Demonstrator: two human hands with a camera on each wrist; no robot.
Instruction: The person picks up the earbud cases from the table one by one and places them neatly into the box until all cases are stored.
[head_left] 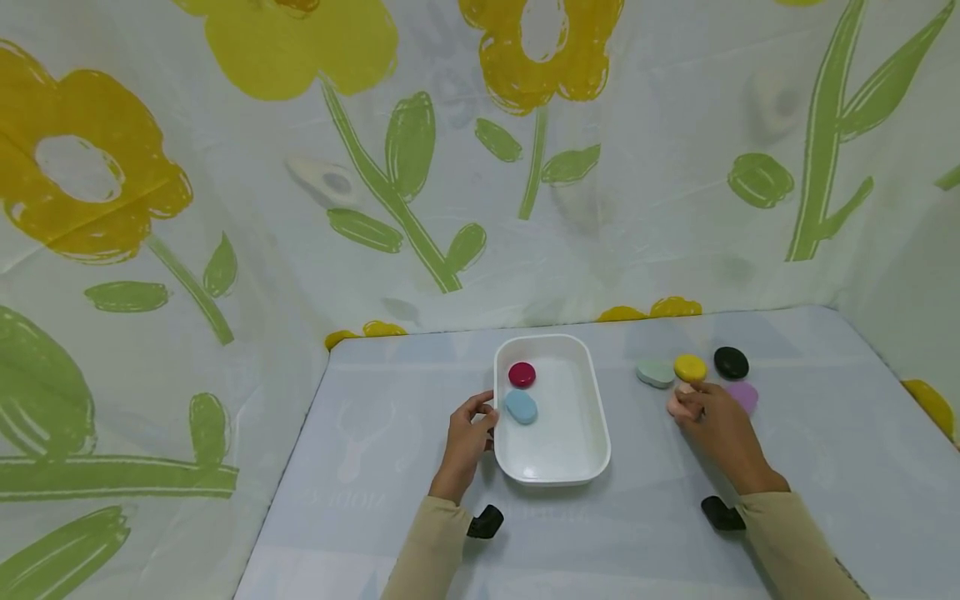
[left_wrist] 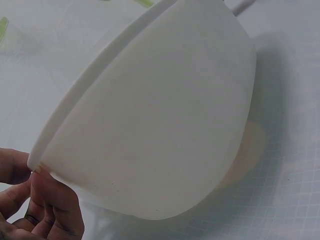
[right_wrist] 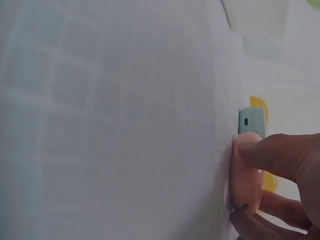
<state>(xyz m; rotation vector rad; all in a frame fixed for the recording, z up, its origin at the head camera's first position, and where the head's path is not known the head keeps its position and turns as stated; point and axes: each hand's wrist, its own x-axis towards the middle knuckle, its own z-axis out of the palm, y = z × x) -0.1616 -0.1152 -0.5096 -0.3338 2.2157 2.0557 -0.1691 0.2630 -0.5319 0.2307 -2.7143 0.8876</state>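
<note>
Right hand (head_left: 722, 432): grip pinching the pink piece (right_wrist: 244, 182) low at the tabletop (head_left: 637, 517). White tray (head_left: 555, 454) lies to its left, well apart; left hand (head_left: 465, 442) pinches the tray's far-side rim, left.

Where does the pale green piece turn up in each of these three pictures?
Head: right of centre on the table, up and left of the pink piece.
Left wrist: not visible; the white tray takes up most of the picture.
Right wrist: near the right edge, directly above the pink piece.
Shared landmark, head and right wrist only: that pink piece, pinched by the right hand.
</note>
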